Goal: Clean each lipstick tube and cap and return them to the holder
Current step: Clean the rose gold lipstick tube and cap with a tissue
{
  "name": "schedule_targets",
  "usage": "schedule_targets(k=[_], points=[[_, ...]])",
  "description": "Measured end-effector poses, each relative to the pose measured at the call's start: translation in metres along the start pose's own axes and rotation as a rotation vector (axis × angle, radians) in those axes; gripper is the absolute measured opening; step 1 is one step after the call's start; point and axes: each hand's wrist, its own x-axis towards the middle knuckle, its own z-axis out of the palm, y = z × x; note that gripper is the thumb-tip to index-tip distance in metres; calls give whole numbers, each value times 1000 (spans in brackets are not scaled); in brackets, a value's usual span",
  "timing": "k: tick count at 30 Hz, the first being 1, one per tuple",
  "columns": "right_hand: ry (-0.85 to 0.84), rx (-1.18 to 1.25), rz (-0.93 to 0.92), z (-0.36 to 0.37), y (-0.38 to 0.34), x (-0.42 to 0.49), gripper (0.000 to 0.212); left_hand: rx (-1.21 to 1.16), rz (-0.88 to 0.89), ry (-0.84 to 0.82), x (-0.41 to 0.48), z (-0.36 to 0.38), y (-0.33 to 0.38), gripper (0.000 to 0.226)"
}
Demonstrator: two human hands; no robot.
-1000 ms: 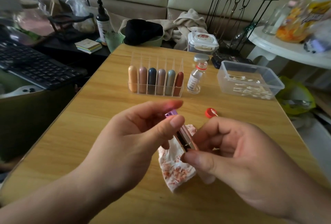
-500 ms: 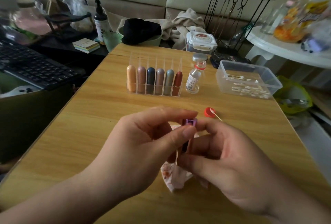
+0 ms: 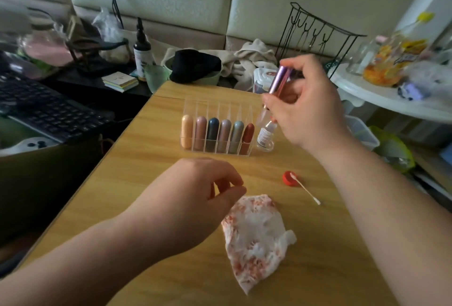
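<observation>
Now the right hand is up in the upper right of centre. Its fingers and thumb are curled around a purple lipstick tube, capped as far as I can tell. The tube is clear of the table, just above and to the right of the clear holder, with a small bottle below the hand.

The tube's long axis is tilted. Its top leans toward the upper right and its lower end points down-left, toward the holder's right end. Six capped lipsticks stand upright in the front row. The slots behind them look vacant, though the clear walls make that hard to be sure of.

The left hand hovers low in the middle of the frame beside the stained tissue, fingers loosely bent and grasping nothing. The right hand is plainly the nearer one. I'd judge the tube wants bringing upright, then moving left and down into a free slot, keeping off the bottle.
</observation>
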Motion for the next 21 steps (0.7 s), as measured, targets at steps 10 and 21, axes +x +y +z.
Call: schedule_targets(k=[10, 21], points=[[-50, -226, -10, 35, 19, 36, 32, -29, 25, 45, 2, -7, -5, 10], [-100, -267, 2, 27, 17, 34, 26, -26, 43, 63, 1, -4, -5, 14]])
